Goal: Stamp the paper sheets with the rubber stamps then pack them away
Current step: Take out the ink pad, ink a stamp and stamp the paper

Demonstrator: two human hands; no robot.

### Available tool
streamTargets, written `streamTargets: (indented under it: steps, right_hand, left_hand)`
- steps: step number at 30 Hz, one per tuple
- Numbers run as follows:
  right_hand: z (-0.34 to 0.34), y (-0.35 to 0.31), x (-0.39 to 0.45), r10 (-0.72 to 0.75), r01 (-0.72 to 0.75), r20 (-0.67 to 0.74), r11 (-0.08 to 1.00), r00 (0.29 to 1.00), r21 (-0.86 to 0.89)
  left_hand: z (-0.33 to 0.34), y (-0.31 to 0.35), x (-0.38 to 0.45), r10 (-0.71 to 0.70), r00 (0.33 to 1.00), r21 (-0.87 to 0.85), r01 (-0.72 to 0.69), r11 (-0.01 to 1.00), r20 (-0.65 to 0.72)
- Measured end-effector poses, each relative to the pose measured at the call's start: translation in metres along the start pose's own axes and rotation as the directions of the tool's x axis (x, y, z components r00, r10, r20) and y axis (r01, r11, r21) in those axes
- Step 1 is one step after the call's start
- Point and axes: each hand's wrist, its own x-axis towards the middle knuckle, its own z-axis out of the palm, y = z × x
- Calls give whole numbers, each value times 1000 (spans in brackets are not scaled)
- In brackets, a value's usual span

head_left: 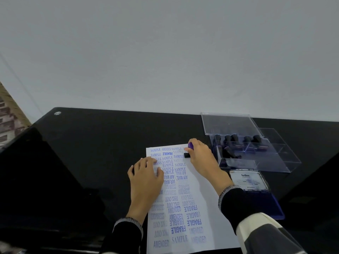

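stamp (189, 150) pinched in right hand (200, 158), on paper (198, 180)

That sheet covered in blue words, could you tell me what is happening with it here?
A person is stamping the white paper sheet on the black table. The right hand grips a purple-handled rubber stamp at the sheet's far edge, while the left hand rests flat on the paper. More dark stamps sit in the clear plastic box, lid off, and the blue ink pad lies open beside it.
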Motion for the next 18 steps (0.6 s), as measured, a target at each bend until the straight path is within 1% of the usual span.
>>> streamTargets:
  steps: [9, 13, 18]
  right_hand:
    - [-1, -2, -1, -14, 13, -15, 998, 1000, -54]
    - [2, -4, -1, -6, 5, -36, 1000, 999, -13]
    - [10, -3, -18, -11, 16, -112, 999, 994, 42]
  left_hand:
    - [0, 1, 0, 0, 1000, 3, 0, 1000, 3]
    - [0, 1, 0, 1, 1000, 2, -1, 1000, 1]
    - [-1, 0, 0, -1, 1000, -12, 1, 1000, 8]
